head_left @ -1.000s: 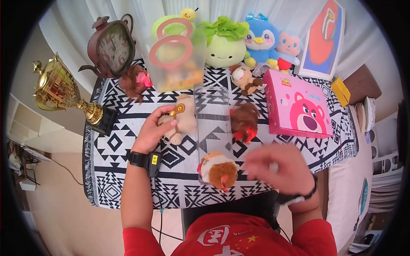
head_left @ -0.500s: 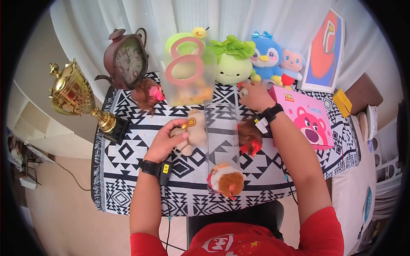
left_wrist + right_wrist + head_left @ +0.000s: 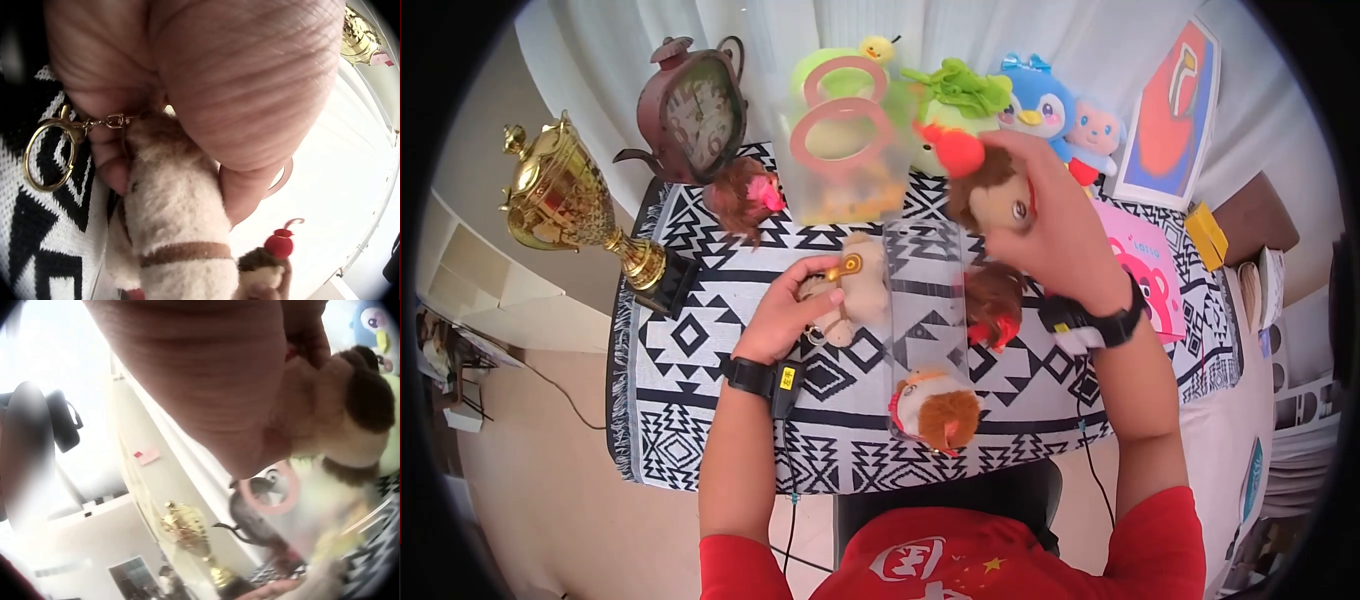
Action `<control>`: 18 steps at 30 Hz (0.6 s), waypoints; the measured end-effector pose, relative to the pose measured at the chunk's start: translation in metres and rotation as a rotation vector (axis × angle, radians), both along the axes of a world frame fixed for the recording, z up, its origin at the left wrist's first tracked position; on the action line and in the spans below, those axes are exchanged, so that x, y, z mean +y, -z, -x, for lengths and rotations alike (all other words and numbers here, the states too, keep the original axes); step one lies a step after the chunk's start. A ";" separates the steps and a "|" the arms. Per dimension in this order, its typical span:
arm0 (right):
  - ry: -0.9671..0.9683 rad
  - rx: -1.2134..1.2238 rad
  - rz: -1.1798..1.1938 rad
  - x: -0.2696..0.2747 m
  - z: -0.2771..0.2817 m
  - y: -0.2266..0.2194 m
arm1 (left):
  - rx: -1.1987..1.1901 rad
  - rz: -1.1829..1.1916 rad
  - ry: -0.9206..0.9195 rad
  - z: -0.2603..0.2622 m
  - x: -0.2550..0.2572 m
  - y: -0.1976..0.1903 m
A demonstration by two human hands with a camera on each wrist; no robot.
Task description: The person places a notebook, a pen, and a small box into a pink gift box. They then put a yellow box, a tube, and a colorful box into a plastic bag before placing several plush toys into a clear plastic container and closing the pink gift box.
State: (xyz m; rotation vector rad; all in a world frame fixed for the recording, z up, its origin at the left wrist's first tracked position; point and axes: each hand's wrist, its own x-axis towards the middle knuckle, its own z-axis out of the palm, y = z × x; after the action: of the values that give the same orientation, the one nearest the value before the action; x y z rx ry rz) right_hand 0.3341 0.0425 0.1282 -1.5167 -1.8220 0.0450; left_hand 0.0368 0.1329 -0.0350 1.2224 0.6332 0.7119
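Observation:
My left hand grips a cream plush horse low over the cloth, left of a clear plastic box. In the left wrist view the horse's brown bridle strap and a gold key ring show. Raised above the table, my right hand holds a beige-and-brown plush toy with a red ball on it, its brown feet visible in the right wrist view. An orange-and-white plush sits at the box's near end. Right of the box lies a brown-haired plush with red trim.
Behind stand a frosted bag with pink ring handles, a teapot-shaped clock and a blue plush penguin. A gold trophy is at the left, a pink box at the right. Another brown-haired plush lies near the clock.
My right hand reached to the back of the table, took hold of the beige-and-brown plush toy and lifted it towards me. My left hand has stayed on the plush horse.

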 end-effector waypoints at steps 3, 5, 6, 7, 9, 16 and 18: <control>-0.332 -0.086 -0.060 -0.021 0.010 -0.011 | 0.008 -0.030 -0.002 0.001 0.000 0.000; -0.562 -0.007 0.082 -0.032 0.014 -0.008 | 0.000 -0.029 -0.001 0.000 0.002 0.004; -0.619 0.015 0.236 -0.039 0.014 0.007 | -0.006 -0.031 -0.001 0.000 0.002 0.005; -0.649 0.014 0.303 -0.043 0.014 0.012 | 0.008 -0.045 -0.004 0.000 0.002 0.004; -0.678 0.011 0.366 -0.045 0.013 0.019 | 0.010 -0.040 -0.003 0.000 0.000 0.001; -0.849 0.032 0.328 -0.033 0.015 0.036 | 0.007 -0.027 0.004 -0.001 -0.001 -0.002; -0.829 0.054 0.340 -0.034 0.018 0.037 | 0.006 -0.018 0.003 -0.001 0.000 0.001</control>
State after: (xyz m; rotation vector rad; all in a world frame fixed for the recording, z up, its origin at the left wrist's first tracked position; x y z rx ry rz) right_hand 0.3164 0.0087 0.0910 -0.8427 -2.3556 0.8124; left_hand 0.0379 0.1331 -0.0363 1.2422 0.6311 0.7133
